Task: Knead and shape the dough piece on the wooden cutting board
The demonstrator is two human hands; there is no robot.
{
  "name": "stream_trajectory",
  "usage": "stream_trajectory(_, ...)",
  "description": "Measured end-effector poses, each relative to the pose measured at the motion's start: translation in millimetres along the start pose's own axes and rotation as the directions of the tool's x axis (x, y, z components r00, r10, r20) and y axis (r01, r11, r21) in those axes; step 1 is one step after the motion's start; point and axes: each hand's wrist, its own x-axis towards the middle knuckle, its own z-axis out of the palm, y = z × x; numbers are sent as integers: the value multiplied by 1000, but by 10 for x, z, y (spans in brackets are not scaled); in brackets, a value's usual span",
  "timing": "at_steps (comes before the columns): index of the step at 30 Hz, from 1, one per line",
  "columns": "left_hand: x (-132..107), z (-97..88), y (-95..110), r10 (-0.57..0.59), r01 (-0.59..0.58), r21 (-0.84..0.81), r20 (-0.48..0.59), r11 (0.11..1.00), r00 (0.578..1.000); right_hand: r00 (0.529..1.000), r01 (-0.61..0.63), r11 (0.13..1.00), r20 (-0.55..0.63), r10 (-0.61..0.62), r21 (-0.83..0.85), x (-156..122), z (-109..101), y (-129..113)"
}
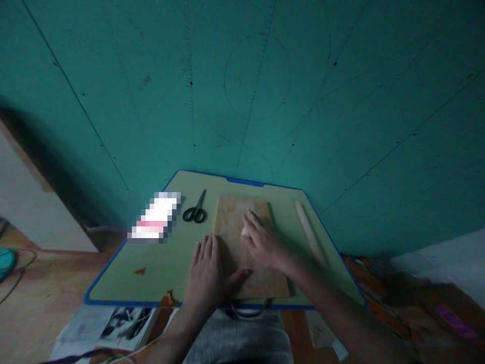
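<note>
A wooden cutting board (231, 217) lies on a pale green mat with a blue rim (125, 275). My left hand (206, 275) rests flat, fingers apart, on the board's near left edge. My right hand (261, 240) lies palm down on the middle of the board, covering a small pale lump (245, 231) that shows only at the fingers' left side. Whether the fingers grip the lump I cannot tell. Black-handled scissors (195, 210) lie on the mat left of the board. A wooden rolling pin (308, 230) lies along the mat's right side.
A teal wall with ruled lines (242, 91) rises right behind the mat. A blurred-out white and pink item (155, 217) sits at the mat's left. Printed papers (109, 328) and a cable lie on the wooden floor in front. A metal handle (248, 309) hangs under the board's near edge.
</note>
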Motion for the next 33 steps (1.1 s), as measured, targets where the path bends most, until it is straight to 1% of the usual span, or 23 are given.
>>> stream_trajectory(2,5,-5,-6,14,-14,18,3,1000,1000,999,25,999,21,-24,-46,102,26,-279)
stream_trajectory(3,7,-7,-11,19,-19,27,8,999,1000,999,-2,999,38,4,-45,217,46,-394)
stream_trajectory(4,8,-7,-17,22,-22,36,13,999,1000,997,-59,997,44,61,-41,362,64,-476)
stream_trajectory(5,9,-6,-26,22,-23,45,18,999,1000,993,-109,993,35,111,-43,522,78,-520)
stream_trajectory(7,6,0,-47,16,-17,59,23,998,1000,988,-154,987,0,154,-55,830,87,-486)
stream_trajectory(9,2,7,-66,12,-14,74,22,997,1000,979,-198,979,37,199,-47,1039,74,-313)
stream_trajectory(10,0,10,-72,12,-14,81,22,997,1000,972,-223,974,71,226,-40,1087,64,-193)
stream_trajectory(11,-1,12,-75,11,-13,87,23,996,1000,964,-246,969,96,248,-35,1094,54,-62)
stream_trajectory(13,0,17,-73,7,-8,87,21,996,1000,960,-249,968,127,250,-24,986,41,193)
stream_trajectory(15,3,22,-65,-2,1,72,15,997,1000,968,-222,975,117,221,-3,748,27,380)
stream_trajectory(16,4,25,-61,-5,4,63,11,998,1000,978,-189,982,100,186,21,599,17,425)
stream_trajectory(17,6,27,-57,-6,6,53,8,999,1000,985,-156,987,75,152,47,444,4,428)
stream_trajectory(19,7,28,-50,-5,5,34,1,999,1000,995,-101,991,37,98,90,164,-20,299)
stream_trajectory(21,7,23,-44,3,-3,17,-5,1000,1000,1000,7,998,16,-8,70,7,-23,26)
stream_trajectory(22,7,17,-41,11,-11,10,-7,1000,1000,998,61,998,0,-61,36,-3,-11,-133)
stream_trajectory(23,7,10,-38,18,-18,6,-7,1000,1000,995,101,995,-3,-101,2,37,9,-285)
stream_trajectory(24,8,3,-36,26,-26,5,-6,1000,1000,995,103,994,-8,-103,-21,120,33,-414)
stream_trajectory(26,9,-10,-34,31,-31,12,-2,999,1000,999,-9,999,-42,7,-50,381,78,-563)
stream_trajectory(27,9,-13,-36,26,-26,17,2,999,1000,997,-64,996,-45,61,-56,530,91,-574)
stream_trajectory(28,9,-14,-39,19,-19,23,8,1000,1000,995,-95,994,-32,93,-58,673,92,-546)
stream_trajectory(30,7,-11,-49,3,-4,31,23,1000,1000,989,-137,989,54,140,-53,893,68,-400)
stream_trajectory(31,7,-7,-54,-4,3,35,29,999,1000,980,-170,984,99,174,-48,955,48,-300)
stream_trajectory(33,6,2,-60,-9,7,43,31,999,999,962,-211,977,170,213,-31,973,9,-88)
